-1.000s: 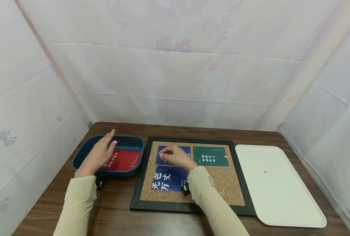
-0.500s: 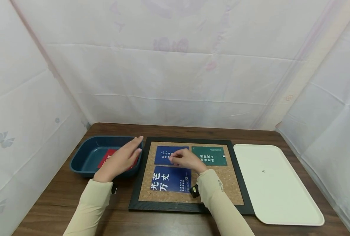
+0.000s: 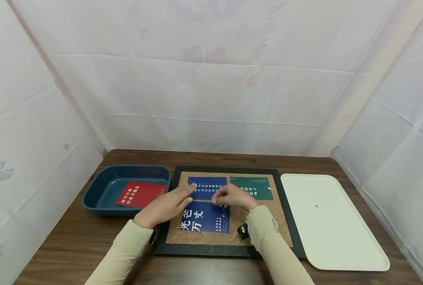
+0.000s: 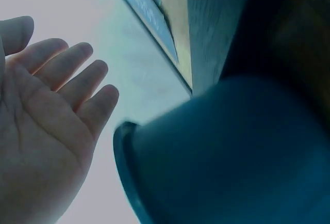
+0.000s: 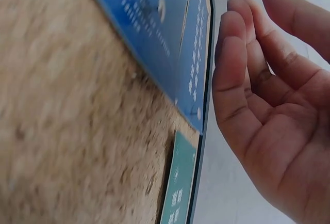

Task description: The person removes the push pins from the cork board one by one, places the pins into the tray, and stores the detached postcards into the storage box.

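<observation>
My left hand (image 3: 166, 208), fingers extended, reaches across the left border of a black-framed cork board (image 3: 261, 227); its palm and spread fingers show in the left wrist view. My right hand (image 3: 234, 196) has its fingers curled in toward the thumb above the board; I cannot tell whether something small sits between the fingertips. Below the hands lie an upper blue card (image 3: 207, 186) and a lower blue card (image 3: 207, 225) with white characters. A green card (image 3: 259, 192), partly behind my right hand, bears a silvery pin (image 3: 269, 189). Another pin (image 5: 162, 8) shows on the lower blue card.
A dark blue bin (image 3: 106, 192) stands left of the board, with a red card (image 3: 140, 193) in it. A cream tray (image 3: 334, 225) lies along the board's right side. White sheeting (image 3: 211, 91) hangs behind the brown table (image 3: 193, 273).
My left hand has moved right from over the bin to the board, uncovering the red card. My right hand has shifted right and slightly nearer, off the upper blue card's left part.
</observation>
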Available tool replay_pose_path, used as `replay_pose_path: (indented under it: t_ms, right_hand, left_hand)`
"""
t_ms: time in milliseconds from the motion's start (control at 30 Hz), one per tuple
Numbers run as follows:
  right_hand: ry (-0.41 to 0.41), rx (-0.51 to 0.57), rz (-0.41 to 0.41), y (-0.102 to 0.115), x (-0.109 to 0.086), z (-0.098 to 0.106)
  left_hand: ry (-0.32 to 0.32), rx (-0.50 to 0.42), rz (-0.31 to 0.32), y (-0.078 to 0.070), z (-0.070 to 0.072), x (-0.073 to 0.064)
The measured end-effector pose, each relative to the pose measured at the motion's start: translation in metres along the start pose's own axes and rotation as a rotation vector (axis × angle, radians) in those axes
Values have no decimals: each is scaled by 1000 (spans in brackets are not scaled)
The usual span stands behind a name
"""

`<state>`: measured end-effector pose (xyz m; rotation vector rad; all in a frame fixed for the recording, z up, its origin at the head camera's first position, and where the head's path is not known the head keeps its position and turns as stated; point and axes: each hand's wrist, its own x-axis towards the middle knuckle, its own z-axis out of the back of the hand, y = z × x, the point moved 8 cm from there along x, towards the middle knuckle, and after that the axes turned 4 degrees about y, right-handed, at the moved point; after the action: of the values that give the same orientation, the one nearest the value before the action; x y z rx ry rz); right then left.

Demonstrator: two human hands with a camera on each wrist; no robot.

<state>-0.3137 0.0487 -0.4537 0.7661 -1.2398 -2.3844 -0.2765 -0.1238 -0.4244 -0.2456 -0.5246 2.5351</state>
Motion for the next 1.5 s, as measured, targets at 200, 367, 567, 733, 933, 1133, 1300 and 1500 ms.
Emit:
replay_pose_path:
  t_ms: [200, 367, 567, 733, 933, 1133, 1300, 1500]
  right_hand:
    - [5, -24, -11, -6, -4, 4]
    - [0, -47, -24, -11, -6, 6]
    - [5, -75, -42, -17, -7, 7]
    - [9, -74, -60, -22, -9, 7]
    - [34, -45, -60, -25, -11, 6]
    - [52, -37, -58, -26, -12, 6]
    - [71, -42, -49, -25, -13, 6]
    - [105, -38, -36, -26, -15, 3]
  left_hand:
    - [93, -10, -35, -10, -15, 2]
    - [156, 16, -80, -21, -26, 4]
    - [216, 45, -124, -33, -34, 5]
    - [267, 47, -133, -38, -40, 7]
    - [298, 73, -144, -41, -48, 10]
    - [322, 113, -154, -43, -53, 12]
    - [330, 122, -152, -46, -53, 14]
    - [350, 143, -138, -47, -56, 16]
